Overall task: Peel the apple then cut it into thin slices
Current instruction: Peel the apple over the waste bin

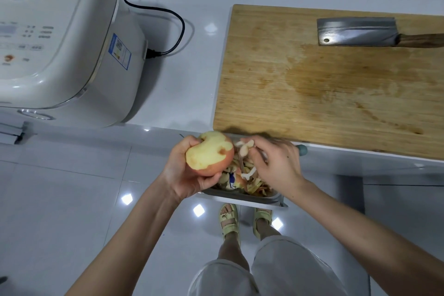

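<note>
In left grip, half-peeled apple

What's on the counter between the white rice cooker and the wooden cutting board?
Head view: between the white rice cooker and the wooden cutting board, only a black power cord loops across the glossy white countertop.

hands: left hand and right hand bare | forearms: bare | legs: loose pale grey-white trousers, hems above the shins | feet: pale yellow-green strapped sandals, open-toed
</note>
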Demonstrator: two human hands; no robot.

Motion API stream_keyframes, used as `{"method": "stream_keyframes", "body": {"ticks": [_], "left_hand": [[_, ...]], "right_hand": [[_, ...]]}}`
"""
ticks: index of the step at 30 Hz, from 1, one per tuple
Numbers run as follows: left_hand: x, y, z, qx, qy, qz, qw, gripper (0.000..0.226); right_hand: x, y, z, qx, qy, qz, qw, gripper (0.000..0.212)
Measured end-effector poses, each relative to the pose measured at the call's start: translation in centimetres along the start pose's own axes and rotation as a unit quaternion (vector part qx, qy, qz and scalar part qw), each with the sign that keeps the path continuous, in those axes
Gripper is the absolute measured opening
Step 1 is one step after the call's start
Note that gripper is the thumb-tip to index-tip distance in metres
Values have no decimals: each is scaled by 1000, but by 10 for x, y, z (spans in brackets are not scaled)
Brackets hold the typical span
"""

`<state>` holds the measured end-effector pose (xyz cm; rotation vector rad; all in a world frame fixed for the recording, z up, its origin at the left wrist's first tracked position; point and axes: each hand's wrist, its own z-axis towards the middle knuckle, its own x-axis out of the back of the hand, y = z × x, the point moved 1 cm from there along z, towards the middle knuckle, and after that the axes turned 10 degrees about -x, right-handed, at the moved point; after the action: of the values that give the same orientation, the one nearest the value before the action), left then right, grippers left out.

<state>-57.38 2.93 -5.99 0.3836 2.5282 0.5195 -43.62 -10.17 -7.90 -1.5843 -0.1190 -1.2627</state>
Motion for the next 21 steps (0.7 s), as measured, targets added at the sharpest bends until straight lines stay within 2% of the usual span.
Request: {"method": "stream_keyframes", "body": {"ticks": [3, 8, 12, 17, 21], "left_hand": [[4, -6, 1, 3, 10, 8, 1000, 45], [-2, -16, 1, 5, -3, 7, 1000, 29], [-1, -17, 1, 5, 5, 20, 1000, 23], [-2, -23, 0, 31, 11, 27, 999, 27], [1, -30, 2, 53, 33, 10, 998, 27]], "right_hand": [[9, -15, 1, -2, 27, 25, 999, 27], [5, -36, 6, 94, 61, 1, 994, 25], [0, -25, 3, 115, 63, -3, 991, 25], [-3, -11, -1, 131, 63, -1, 989, 25], [-10, -5, -4, 120, 32, -11, 992, 26]]}}
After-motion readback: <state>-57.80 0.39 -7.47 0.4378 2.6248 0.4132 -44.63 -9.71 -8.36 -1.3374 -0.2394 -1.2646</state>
